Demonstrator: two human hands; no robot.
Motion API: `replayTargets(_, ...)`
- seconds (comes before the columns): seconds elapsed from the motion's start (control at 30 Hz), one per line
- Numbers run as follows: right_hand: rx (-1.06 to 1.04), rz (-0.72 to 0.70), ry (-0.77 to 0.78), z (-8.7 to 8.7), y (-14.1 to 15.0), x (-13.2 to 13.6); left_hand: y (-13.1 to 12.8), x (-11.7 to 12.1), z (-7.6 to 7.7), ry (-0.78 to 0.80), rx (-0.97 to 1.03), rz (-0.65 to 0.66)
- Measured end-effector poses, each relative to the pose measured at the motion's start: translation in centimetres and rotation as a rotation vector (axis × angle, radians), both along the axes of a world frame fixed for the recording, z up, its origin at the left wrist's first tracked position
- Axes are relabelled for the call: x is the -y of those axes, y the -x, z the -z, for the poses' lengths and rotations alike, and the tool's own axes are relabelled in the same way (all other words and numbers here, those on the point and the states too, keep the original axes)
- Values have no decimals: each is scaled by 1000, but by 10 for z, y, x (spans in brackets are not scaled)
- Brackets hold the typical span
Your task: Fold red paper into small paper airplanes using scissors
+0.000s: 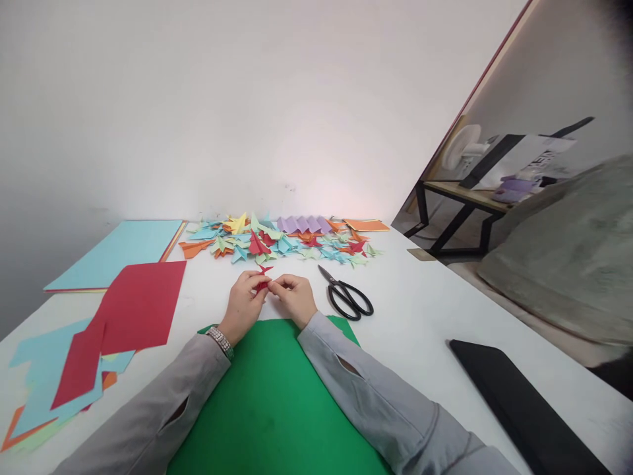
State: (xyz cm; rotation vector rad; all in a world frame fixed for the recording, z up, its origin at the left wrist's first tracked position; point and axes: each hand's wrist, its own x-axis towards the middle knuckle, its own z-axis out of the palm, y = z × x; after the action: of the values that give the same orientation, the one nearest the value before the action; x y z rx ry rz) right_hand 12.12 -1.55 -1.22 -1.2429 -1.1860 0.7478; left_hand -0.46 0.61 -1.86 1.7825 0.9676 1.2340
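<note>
A small folded piece of red paper (262, 285) is pinched between my two hands, just above the white table. My left hand (244, 300) has its fingers closed around the paper's left side and hides part of it. My right hand (295, 298) meets it from the right, thumb and forefinger pressed together at the paper's edge. Under my forearms lies a large green sheet (277, 389). Black-handled scissors (345, 295) rest to the right of my right hand, blades pointing away. Beyond my hands spreads a heap of small folded paper shapes (258, 244) in several colours.
A stack of light blue sheets (119, 251) lies at the back left, with red paper (143, 307) and coloured offcuts (39, 389) nearer me. Pleated purple paper (304, 225) and orange paper (366, 225) sit by the wall. A flat black object (519, 402) lies at the right.
</note>
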Motion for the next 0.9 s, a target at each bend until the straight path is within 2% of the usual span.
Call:
replayTargets(0.2,-50,31,34,2,0,0,-2,2,0,24,78,-61)
replayTargets(0.5,-291,90,108,-1,-3,-2,-3,-1,-3,290,257,-33)
replayTargets(0.67,-272,-11,84,-4,-3,1,-3,0,-7,400,305,-8)
replayTargets(0.9,-209,-83,58,-4,-2,1,-1,1,-10,423,340,38)
